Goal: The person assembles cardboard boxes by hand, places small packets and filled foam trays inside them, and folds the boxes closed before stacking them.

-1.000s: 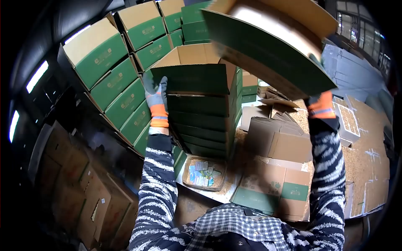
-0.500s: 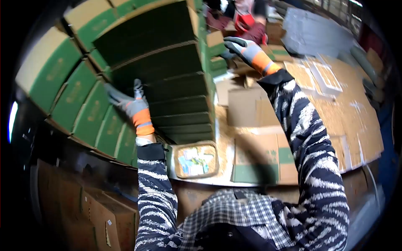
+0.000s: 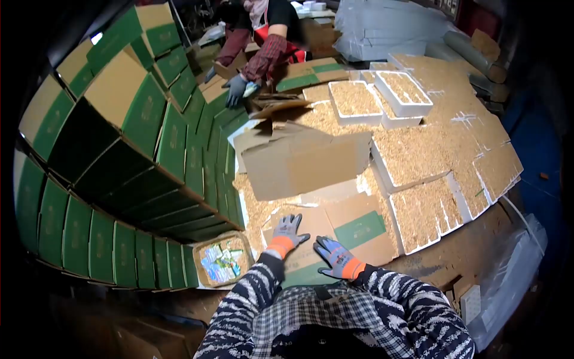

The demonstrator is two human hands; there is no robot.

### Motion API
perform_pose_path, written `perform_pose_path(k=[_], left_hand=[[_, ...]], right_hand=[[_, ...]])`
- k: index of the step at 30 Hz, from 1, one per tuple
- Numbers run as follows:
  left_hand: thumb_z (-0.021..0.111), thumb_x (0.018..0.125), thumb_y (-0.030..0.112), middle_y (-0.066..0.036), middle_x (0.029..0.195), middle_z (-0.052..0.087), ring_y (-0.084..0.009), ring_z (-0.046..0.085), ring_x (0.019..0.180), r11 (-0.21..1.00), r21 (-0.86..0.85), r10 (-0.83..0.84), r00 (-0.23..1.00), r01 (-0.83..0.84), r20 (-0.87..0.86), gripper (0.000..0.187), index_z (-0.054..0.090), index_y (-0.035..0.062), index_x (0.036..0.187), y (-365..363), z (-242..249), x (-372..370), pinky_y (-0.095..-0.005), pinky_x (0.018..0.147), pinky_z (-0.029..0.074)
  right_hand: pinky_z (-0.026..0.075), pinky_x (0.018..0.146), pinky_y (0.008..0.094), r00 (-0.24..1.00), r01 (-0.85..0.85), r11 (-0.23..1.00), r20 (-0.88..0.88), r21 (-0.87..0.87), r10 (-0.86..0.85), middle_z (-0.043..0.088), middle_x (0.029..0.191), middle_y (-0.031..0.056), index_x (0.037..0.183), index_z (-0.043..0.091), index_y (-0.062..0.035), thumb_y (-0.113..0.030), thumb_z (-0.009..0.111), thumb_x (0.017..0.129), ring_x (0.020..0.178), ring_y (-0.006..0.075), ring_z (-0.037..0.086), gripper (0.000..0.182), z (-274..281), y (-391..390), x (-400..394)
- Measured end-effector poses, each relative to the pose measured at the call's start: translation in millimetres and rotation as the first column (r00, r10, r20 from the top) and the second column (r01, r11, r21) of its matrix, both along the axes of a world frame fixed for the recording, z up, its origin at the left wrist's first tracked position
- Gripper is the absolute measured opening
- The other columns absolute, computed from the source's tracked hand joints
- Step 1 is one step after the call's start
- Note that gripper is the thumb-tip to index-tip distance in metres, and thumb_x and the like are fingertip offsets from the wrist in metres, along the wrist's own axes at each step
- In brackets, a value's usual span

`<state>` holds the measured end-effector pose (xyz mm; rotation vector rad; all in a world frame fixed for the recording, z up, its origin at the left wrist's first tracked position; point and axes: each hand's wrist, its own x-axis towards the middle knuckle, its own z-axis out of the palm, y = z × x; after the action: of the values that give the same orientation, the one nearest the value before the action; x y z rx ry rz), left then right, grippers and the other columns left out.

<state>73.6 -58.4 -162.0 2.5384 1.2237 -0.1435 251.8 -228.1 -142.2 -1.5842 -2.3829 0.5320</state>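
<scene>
**Left hand [image 3: 289,230] and right hand [image 3: 338,257] spread on a flattened carton [image 3: 320,220]**

In the head view, the flattened carton lies along the near edge of the surface [image 3: 255,240], just right of its near left corner. Both gloved hands rest on it palm down, fingers fanned apart and closed on nothing, the left hand a little farther from the body than the right hand.

The carton looks light for its breadth: stiff across each panel, limp along its creases, which are likely to fold if lifted from one corner. The best hold seems to be at two opposite edges, thumbs above and fingers beneath; the board is probably dry and only mildly slick, and its edges could crush under a hard pinch. Its face is smooth brown with printed green blocks.

Behind it, toward the middle of the surface, is a rumpled cardboard piece [image 3: 317,164] with ragged flaps. Near the far edge sit rigid white trays [image 3: 405,109], rectangular, packed with coarse tan crumbs. At the near left corner stands a shallow rounded basket [image 3: 200,276] of small packets — pale blue, green and white. A wall of square-edged green boxes [image 3: 143,122] rises along the left edge.
</scene>
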Motion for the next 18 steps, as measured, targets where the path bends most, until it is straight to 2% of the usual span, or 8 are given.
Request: perform_pose_path(k=[1,2,4,8,10,11,13,18], left_hand=[[0.07,0.072,0.057,-0.016,0.14,0.048,-0.0335,0.045,0.129,0.999,-0.038,0.037,0.999,-0.036,0.018,0.085,0.047,0.011,0.139,5.0,3.4,3.5,-0.0442,0.105,0.038],[0.071,0.072,0.056,-0.015,0.134,0.054,-0.0321,0.049,0.125,0.997,-0.073,0.023,1.0,-0.024,-0.014,0.08,0.051,0.0131,0.136,18.6,25.6,5.0,-0.0426,0.103,0.04],[0.074,0.069,0.053,-0.011,0.12,0.064,-0.0289,0.057,0.116,0.969,-0.24,0.06,0.998,-0.051,0.03,0.064,0.064,0.0176,0.121,34.6,100.9,12.1,-0.0397,0.098,0.044],[0.073,0.075,0.044,-0.013,0.112,0.062,-0.0304,0.057,0.109,0.993,-0.028,-0.112,0.985,0.117,0.128,0.042,0.069,0.0129,0.103,0.2,206.3,24.6,-0.0421,0.092,0.046],[0.069,0.081,0.036,-0.016,0.102,0.061,-0.0347,0.057,0.101,0.931,0.338,-0.249,0.918,0.139,0.308,0.036,0.064,0.0079,0.103,-18.5,220.9,27.2,-0.041,0.09,0.046],[0.064,0.086,0.032,-0.017,0.11,0.059,-0.0352,0.056,0.104,0.923,0.352,-0.245,0.942,0.155,0.229,0.034,0.06,0.0057,0.107,-28.0,211.7,26.7,-0.0423,0.091,0.046],[0.062,0.089,0.034,-0.018,0.117,0.056,-0.0374,0.054,0.109,1.0,0.0,0.019,0.997,-0.019,0.078,0.042,0.055,0.0048,0.117,-39.3,201.1,26.6,-0.0446,0.093,0.045],[0.056,0.094,0.04,-0.02,0.125,0.052,-0.0398,0.052,0.113,0.992,0.03,-0.126,0.975,0.123,0.184,0.046,0.052,0.0066,0.125,-45.3,211.0,27.1,-0.0445,0.095,0.043]], right_hand=[[0.021,0.116,0.0475,1.0,0.002,1.0,0.004,0.027,-0.002,0.031,0.15,0.0237,0.145,0.034,-0.0015,-0.05,0.063,0.08,0.139,0.0406,0.028,0.086,27.6,11.4,20.6],[0.023,0.115,0.0483,0.99,0.14,0.971,-0.049,0.195,-0.133,0.032,0.149,0.0229,0.144,0.035,-0.0013,-0.046,0.066,0.079,0.138,0.0412,0.029,0.084,56.4,25.6,42.4],[0.025,0.114,0.0497,0.947,0.32,0.853,-0.136,0.412,-0.289,0.035,0.148,0.0215,0.142,0.038,-0.0021,-0.038,0.07,0.077,0.136,0.0418,0.031,0.081,117.1,46.4,79.8],[0.027,0.111,0.051,0.942,0.325,0.803,-0.099,0.499,-0.32,0.042,0.144,0.0179,0.137,0.046,-0.0058,-0.037,0.07,0.078,0.133,0.0398,0.036,0.07,177.2,60.9,116.2],[0.028,0.11,0.0507,0.954,0.272,0.836,-0.017,0.476,-0.301,0.048,0.139,0.0159,0.13,0.054,-0.0073,-0.039,0.069,0.079,0.13,0.0372,0.04,0.062,162.6,64.5,116.1],[0.028,0.11,0.051,0.965,0.238,0.832,-0.028,0.5,-0.26,0.049,0.137,0.0158,0.126,0.056,-0.0078,-0.039,0.069,0.079,0.129,0.0361,0.041,0.057,149.3,62.3,113.2],[0.029,0.109,0.0508,0.969,0.243,0.806,-0.102,0.54,-0.224,0.051,0.135,0.0138,0.122,0.059,-0.0104,-0.038,0.069,0.079,0.128,0.0347,0.043,0.053,141.7,51.7,112.9],[0.034,0.106,0.0489,0.989,0.147,0.746,-0.078,0.649,-0.128,0.056,0.129,0.0064,0.119,0.06,-0.0155,-0.032,0.071,0.079,0.122,0.0291,0.048,0.045,138.0,40.5,134.0]])
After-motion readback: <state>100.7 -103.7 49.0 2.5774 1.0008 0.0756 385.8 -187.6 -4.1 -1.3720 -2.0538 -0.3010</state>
